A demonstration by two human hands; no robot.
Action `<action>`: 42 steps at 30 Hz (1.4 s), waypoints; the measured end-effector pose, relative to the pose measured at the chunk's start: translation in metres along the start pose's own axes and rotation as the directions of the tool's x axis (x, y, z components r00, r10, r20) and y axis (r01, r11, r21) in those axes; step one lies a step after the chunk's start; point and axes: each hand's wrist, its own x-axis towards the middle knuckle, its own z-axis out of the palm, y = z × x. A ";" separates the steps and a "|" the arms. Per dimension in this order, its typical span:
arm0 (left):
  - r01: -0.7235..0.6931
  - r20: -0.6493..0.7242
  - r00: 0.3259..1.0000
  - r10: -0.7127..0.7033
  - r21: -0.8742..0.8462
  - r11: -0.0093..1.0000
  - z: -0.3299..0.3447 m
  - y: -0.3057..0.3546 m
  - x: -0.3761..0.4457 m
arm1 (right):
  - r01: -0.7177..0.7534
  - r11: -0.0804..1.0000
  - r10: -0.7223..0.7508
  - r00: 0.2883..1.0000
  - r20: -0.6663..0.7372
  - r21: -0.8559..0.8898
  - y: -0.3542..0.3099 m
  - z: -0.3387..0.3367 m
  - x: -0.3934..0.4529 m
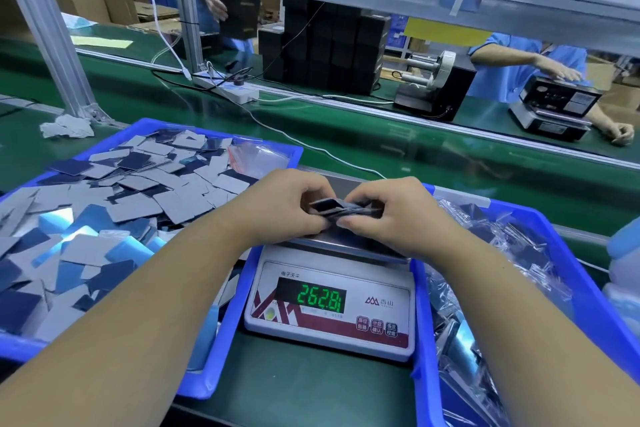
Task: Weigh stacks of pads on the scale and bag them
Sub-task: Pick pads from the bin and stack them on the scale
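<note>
Right now both hands grip one small stack of pads (341, 210) over the scale (330, 302): the left hand (287, 206) curls round its left end, the right hand (388, 215) pinches the right end, thumbs underneath. The stack sits just above the steel weighing plate, perhaps touching it; the green display is lit, so something bears on the plate. The pads look like thin, flat, rounded rectangles, dark on one face and matt grey on the other, so a stack is probably light but apt to slide and fan apart. Squeezing it by the short ends, faces pressed together, seems the safest hold. To the left, a blue plastic bin (221, 350) holds a loose heap of the same pads; to the right, a second blue bin (571, 263) holds glossy, crinkled clear bags, likely slippery. All of it rests on a green bench mat.
</note>
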 end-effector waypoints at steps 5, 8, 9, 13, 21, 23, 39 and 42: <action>0.008 -0.081 0.997 -0.002 0.070 0.998 0.004 -0.001 0.003 | -0.030 0.999 0.029 0.999 -0.047 -0.024 0.007 0.005 0.004; -0.003 -0.094 0.996 0.011 0.088 0.996 0.007 0.000 0.005 | -0.034 0.998 0.031 0.997 -0.065 -0.047 0.009 0.004 0.006; -0.009 -0.093 0.996 0.017 0.086 0.996 0.008 0.000 0.005 | -0.037 0.998 0.033 0.996 -0.083 -0.047 0.009 0.002 0.006; -0.022 -0.048 0.999 0.026 0.074 0.997 0.008 0.003 0.006 | -0.075 0.996 0.068 0.991 -0.119 -0.057 0.012 0.001 0.007; 0.015 0.078 0.996 -0.046 0.353 0.935 0.013 0.010 0.008 | -0.099 0.986 0.097 0.995 -0.023 -0.130 0.006 0.011 0.006; 0.022 0.075 0.995 -0.059 0.418 0.908 0.013 0.011 0.007 | -0.071 0.991 0.066 0.997 -0.047 -0.115 0.003 0.010 0.006; -0.110 -0.114 0.984 0.134 0.196 0.975 0.010 0.003 0.007 | -0.170 0.984 0.165 0.981 -0.100 -0.046 0.001 0.009 0.005; -0.159 -0.091 0.980 0.179 0.197 0.967 0.014 0.004 0.007 | -0.145 0.985 0.136 0.987 -0.091 -0.096 -0.002 0.013 0.006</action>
